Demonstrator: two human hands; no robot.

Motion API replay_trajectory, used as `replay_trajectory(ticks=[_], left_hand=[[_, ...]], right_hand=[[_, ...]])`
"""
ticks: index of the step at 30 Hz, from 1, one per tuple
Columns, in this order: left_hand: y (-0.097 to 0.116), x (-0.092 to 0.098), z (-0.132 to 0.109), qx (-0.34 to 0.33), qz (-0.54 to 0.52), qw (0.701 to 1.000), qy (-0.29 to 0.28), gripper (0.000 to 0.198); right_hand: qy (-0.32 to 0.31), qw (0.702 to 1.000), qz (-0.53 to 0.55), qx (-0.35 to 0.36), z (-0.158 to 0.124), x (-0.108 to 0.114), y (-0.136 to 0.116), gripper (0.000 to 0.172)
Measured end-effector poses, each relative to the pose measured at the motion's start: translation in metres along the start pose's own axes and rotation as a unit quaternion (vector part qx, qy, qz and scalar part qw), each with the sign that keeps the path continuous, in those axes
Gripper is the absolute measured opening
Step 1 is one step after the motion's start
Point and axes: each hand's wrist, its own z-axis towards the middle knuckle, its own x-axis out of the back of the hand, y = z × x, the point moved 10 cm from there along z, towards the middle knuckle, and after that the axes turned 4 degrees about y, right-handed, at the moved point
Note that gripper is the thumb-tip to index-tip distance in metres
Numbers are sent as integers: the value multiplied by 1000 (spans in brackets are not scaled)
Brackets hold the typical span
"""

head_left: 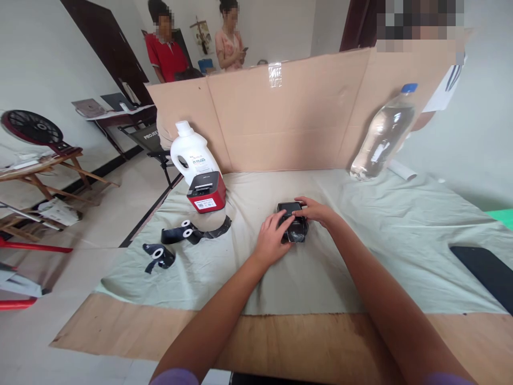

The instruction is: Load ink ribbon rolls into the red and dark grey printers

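A small black device [297, 231] with a lid-like upper part stands on the pale green cloth [256, 283] near the middle. My left hand [273, 235] lies along its left side, fingers spread over the top edge. From the right, my right hand [315, 210] holds the device's upper right part between thumb and fingers. Left of my hands, several rolls with dark strips, one of them a separate roll [165, 258], lie on the cloth. Behind them a red and black box-shaped printer [207, 193] leans near a white jug [194, 152].
A cardboard panel [284, 117] closes off the back. A clear bottle with a blue cap [385, 136] stands at the back right, beside a white tube [402, 170]. A black phone-like slab [487, 272] lies at the right edge. Several people are behind the panel.
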Motion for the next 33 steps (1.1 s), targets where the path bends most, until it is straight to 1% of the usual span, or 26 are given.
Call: replay_trajectory(ticks=[2, 4, 6, 9, 11, 13, 14, 16, 17, 19, 22, 24, 26, 28, 30, 33], left_hand=[[-14, -6, 1, 60, -12, 998, -18, 83], [-25, -13, 1, 99, -45, 993, -36, 88], [-32, -16, 1, 120, -91, 988, -34, 95], [-38, -15, 0, 139, -137, 981, -16, 104], [-36, -13, 3, 136, -144, 980, -11, 101], [-28, -14, 13, 123, -147, 981, -7, 98], [-21, -16, 22, 114, -150, 982, -4, 97], [-5, -26, 45, 98, -155, 983, 4, 96], [5, -34, 60, 89, -159, 983, 8, 96], [26, -57, 94, 69, -172, 983, 14, 96], [52, -105, 141, 51, -206, 977, 3, 96], [62, -142, 163, 60, -232, 971, -19, 97], [65, -173, 175, 78, -254, 963, -38, 99], [67, -196, 180, 93, -268, 958, -50, 100], [72, -210, 184, 97, -271, 956, -61, 101], [84, -222, 192, 81, -263, 958, -77, 101]], right_hand=[[15, 1000, 0, -2, 1, 1, 1, 75], [37, 999, -2, 3, 1, 0, 2, 66], [73, 997, -6, 29, -2, -1, 0, 57], [124, 989, 3, 85, -13, -5, -5, 41], [132, 985, 30, 105, -22, -4, -5, 36], [131, 981, 72, 121, -29, 5, -3, 35], [133, 978, 95, 133, -31, 15, -3, 36], [149, 966, 140, 159, -35, 46, -2, 39], [167, 958, 160, 167, -36, 65, 1, 41], [212, 942, 190, 179, -36, 109, 10, 45], [289, 913, 217, 190, -36, 171, 32, 50], [324, 897, 234, 187, -35, 201, 52, 51], [342, 888, 249, 180, -31, 219, 73, 50], [350, 880, 267, 177, -26, 231, 93, 48], [360, 865, 300, 179, -19, 241, 112, 49], [370, 835, 364, 183, -9, 255, 138, 51]])
